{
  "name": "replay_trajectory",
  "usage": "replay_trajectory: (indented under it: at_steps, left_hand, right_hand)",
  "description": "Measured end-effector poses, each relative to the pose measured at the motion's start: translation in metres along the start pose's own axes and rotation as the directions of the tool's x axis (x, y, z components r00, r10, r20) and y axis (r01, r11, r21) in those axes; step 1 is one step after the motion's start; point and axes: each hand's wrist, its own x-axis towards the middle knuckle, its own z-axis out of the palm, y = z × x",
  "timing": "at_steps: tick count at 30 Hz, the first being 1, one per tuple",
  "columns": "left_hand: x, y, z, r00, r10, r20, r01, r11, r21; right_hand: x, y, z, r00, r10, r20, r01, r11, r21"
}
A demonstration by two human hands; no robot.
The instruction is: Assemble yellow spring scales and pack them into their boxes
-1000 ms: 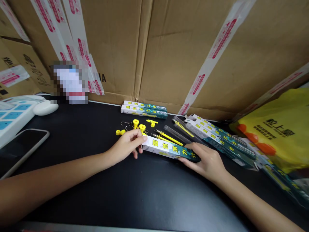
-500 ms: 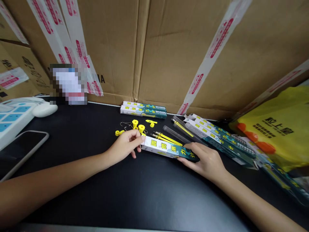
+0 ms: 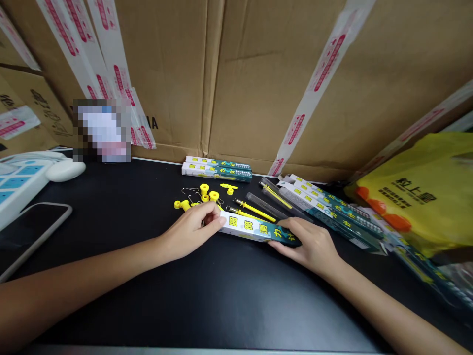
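Note:
A long, narrow printed carton lies between my two hands, white at its left end and dark green at its right. My left hand has its fingers and thumb closed on the white end. Around the green end, my right hand is wrapped with the thumb on the near side. Just behind the carton lie yellow rods with metal tips and a clear plastic tube. Yellow caps and bent wire hooks are scattered beyond my left hand.
Two similar cartons sit at the back against a large cardboard box. More cartons lie at the right, beside a yellow plastic bag. A phone and a white power strip are at the left.
The left fingers have closed in around the white end of the carton, whose end flap is now covered. The right hand keeps its hold; the whole view has shifted slightly.

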Motion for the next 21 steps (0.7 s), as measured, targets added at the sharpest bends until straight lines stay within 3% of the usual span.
replay_trajectory:
  at_steps: [5,10,16,21]
  left_hand:
    - [0.003,-0.001,-0.008,0.992,0.126,0.011,-0.126,0.975,0.181]
    - [0.007,-0.004,-0.012,0.997,0.052,0.047,-0.061,0.977,0.204]
    - [0.012,-0.016,-0.012,0.999,0.023,0.030,-0.022,1.000,-0.022]
    - [0.022,-0.024,-0.029,0.999,-0.024,0.038,0.029,0.989,-0.146]
  right_hand:
    - [0.002,0.000,-0.001,1.000,0.011,-0.002,-0.011,1.000,-0.007]
    - [0.002,-0.004,-0.002,1.000,-0.002,-0.004,0.002,1.000,-0.006]
    - [0.004,-0.003,-0.006,0.999,0.008,0.053,-0.007,1.000,-0.019]
    - [0.003,0.007,-0.019,0.958,0.065,0.280,-0.038,0.994,-0.099]
